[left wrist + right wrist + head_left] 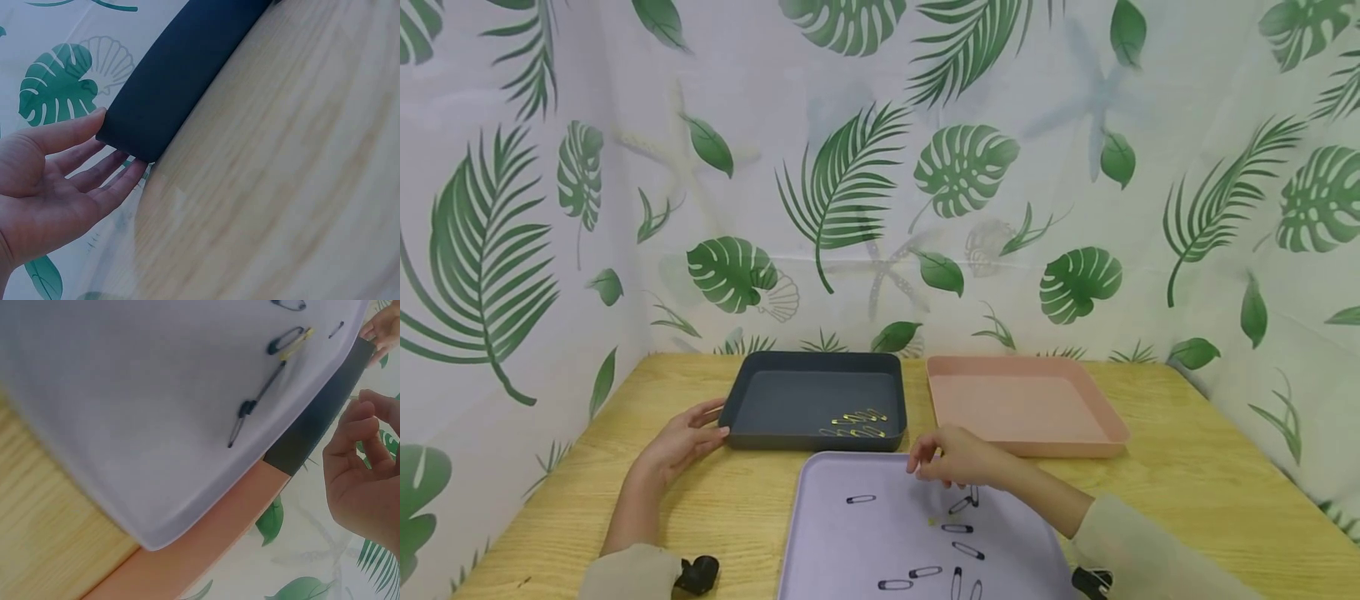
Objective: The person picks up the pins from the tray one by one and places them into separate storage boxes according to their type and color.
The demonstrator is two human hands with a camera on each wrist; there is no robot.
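My left hand (676, 443) rests at the near left corner of the dark blue tray (816, 360), fingers extended. In the left wrist view, its thumb and fingertips touch that tray's outer wall (178, 69). Several yellow safety pins (857, 419) lie in the tray's near right part. My right hand (958, 457) hovers over the far edge of the lavender tray (827, 542), fingers loosely bent, no object showing between them. Beneath it on this tray lie several black safety pins (957, 528) and a small yellow safety pin (297, 345).
A pink tray (1022, 448) stands right of the dark one, behind my right forearm. All trays sit on a wooden table (1195, 500). A leaf-patterned cloth (880, 208) hangs behind the table and along its sides. Dark wrist devices (697, 575) show at both cuffs.
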